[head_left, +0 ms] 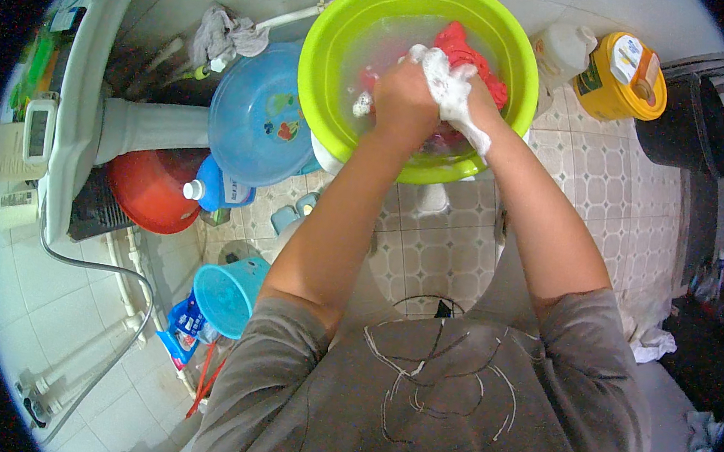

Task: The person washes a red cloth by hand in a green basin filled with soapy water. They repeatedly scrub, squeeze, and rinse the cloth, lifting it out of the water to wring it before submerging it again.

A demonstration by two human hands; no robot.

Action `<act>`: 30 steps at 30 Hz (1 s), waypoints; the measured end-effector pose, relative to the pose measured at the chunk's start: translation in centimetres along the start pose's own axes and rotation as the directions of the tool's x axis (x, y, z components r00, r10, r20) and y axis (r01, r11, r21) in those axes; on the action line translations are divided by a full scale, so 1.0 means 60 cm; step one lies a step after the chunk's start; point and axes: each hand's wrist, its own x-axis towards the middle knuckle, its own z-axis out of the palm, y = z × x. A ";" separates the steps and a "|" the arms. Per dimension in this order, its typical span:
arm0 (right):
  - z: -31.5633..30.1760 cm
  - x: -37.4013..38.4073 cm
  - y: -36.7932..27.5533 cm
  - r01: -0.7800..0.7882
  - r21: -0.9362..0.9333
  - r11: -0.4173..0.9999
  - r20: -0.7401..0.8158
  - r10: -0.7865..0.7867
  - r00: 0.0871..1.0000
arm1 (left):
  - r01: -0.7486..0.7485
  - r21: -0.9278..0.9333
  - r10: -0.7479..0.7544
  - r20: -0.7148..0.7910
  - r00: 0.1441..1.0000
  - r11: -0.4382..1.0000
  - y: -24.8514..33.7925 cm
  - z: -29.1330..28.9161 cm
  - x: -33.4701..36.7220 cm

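A lime-green basin (314, 67) of cloudy water stands in front of me, with a red cloth (479, 64) bunched in it. Above the water my two hands are pressed together. My left hand (406, 99) is closed, knuckles up. Against it, my right hand (481, 107) is closed too, beside the red cloth. Thick white suds (448, 87) cover the fingers and run down to the right wrist. Cloth appears gripped between the hands, but the foam hides its color and how much is held. Darker reddish fabric shows just under the hands.
Left of the basin lean a clear blue basin (246, 121) and a red basin (154, 195), near a blue bottle (219, 186) and a pedestal sink (84, 107). A turquoise bucket (222, 296) stands lower left. At right are a clear jug (562, 54), yellow bucket (615, 85) and black bin (685, 125).
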 end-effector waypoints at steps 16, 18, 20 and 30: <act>-0.085 0.044 -0.034 -0.265 0.953 -0.146 0.302 0.444 0.844 | 0.387 -0.916 -0.262 0.350 0.899 0.107 -0.029 -0.031 0.027; -0.084 0.043 -0.037 -0.258 0.942 -0.216 0.326 0.390 0.861 | 0.333 -0.938 -0.287 0.345 0.894 -0.092 -0.034 -0.019 0.026; -0.080 0.040 -0.046 -0.271 0.930 -0.248 0.347 0.350 0.870 | 0.378 -0.926 -0.427 0.339 0.838 0.006 -0.051 0.014 0.026; -0.021 0.007 -0.079 -0.215 0.964 0.156 0.174 0.240 0.955 | 0.551 -0.156 -0.536 0.128 0.835 0.820 -0.029 0.025 0.016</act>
